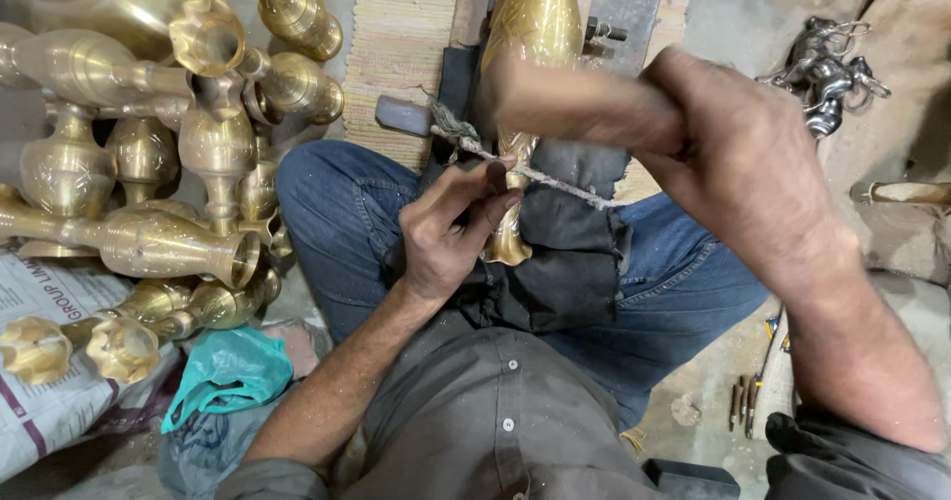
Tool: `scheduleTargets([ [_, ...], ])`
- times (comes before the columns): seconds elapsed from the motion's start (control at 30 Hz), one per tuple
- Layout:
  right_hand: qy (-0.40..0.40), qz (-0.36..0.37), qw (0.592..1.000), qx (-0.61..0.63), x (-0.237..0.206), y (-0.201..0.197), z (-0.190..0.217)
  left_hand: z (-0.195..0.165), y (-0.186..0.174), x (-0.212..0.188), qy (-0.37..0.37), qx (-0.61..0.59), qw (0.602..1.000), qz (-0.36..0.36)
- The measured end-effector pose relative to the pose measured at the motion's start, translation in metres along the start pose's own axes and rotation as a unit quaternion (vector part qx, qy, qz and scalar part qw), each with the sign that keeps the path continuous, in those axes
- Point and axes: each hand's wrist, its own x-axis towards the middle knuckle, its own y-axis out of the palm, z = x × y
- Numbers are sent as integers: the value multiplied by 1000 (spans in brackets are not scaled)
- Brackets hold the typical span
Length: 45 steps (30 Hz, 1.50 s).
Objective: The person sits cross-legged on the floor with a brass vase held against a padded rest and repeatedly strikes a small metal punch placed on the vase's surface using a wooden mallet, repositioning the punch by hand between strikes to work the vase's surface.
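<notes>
brass vases (149, 143) lie heaped on the floor at the person's left, many on their sides, some resting on newspaper (45, 361) with a green cloth (228, 371) beside it. one tall brass vase (535, 34) lies across the lap on a dark cloth (565, 252), its long axis running straight away from the body, its flared foot nearest the belly. the right hand (733, 153) is raised above it, blurred, its fingers closed round a wooden handle (555, 104) that reaches leftward over the vase's body. the left hand (456, 222) sits lower and nearer the vase, touching its side, fingers pinched narrow on a thin metal tool (485, 153) wrapped in frayed twine, which slants across the vase. small chisels (743, 401) lie on the floor by the right knee; silver figurines (827, 69) stand further off.
</notes>
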Motion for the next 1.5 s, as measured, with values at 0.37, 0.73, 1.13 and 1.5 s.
scheduleTargets([
  [0.37, -10, -3, 998, -57, -3, -2, 1, -2, -3, 4, -13, 41, 999, 22],
  [0.73, -83, -30, 982, -165, -2, 0, 0, -3, -4, 7, -11, 24, 999, 40],
  [1.13, -78, -22, 988, -135, -6, 13, -17, 0, -7, 7, -27, 4, 998, 54],
  [1.5, -7, 16, 997, -81, -8, 17, -16, 1, -8, 7, -58, -12, 997, 56],
])
